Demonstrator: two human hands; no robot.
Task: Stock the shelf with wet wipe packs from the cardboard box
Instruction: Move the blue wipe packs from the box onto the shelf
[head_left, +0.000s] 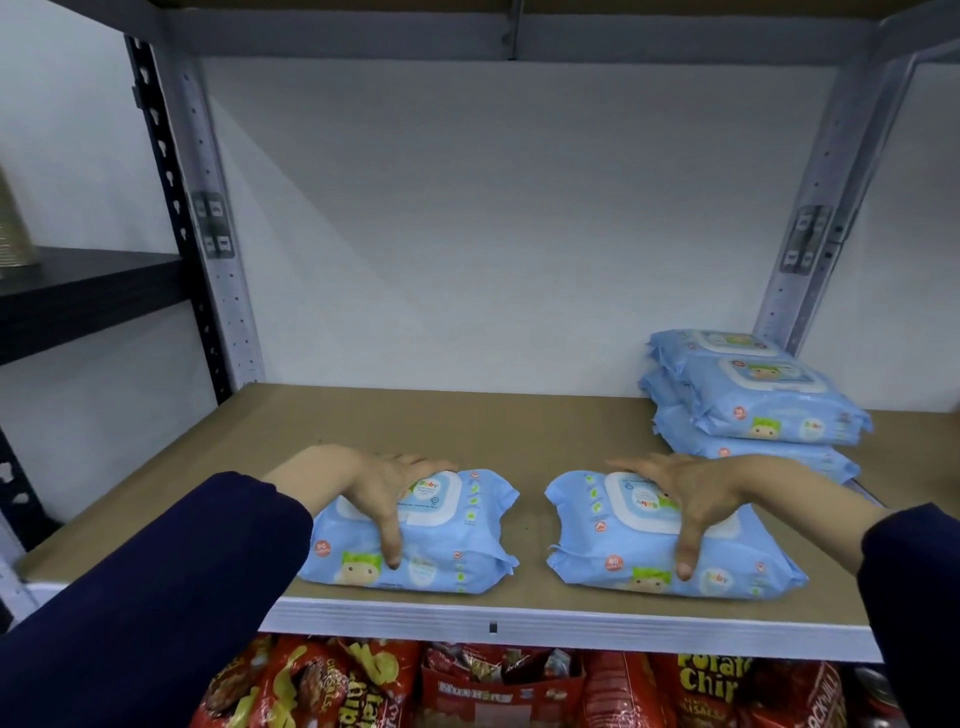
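1. Firmly, the left hand (366, 486) grips one wet wipe pack (447, 540) — thumb down its front, fingers over the top.
2. The right hand (693, 496) grips a second pack (613, 540) likewise, just beside the first.
3. Both packs lie on the shelf (530, 431).
4. Beyond the right hand — a stack of packs (753, 405).

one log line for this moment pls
left hand grips left pack | right hand grips right pack | both on shelf front | stack back right

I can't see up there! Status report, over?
Left hand grips left pack. Right hand grips right pack. Both flat at shelf front, apart. Stack back right, not blocking.
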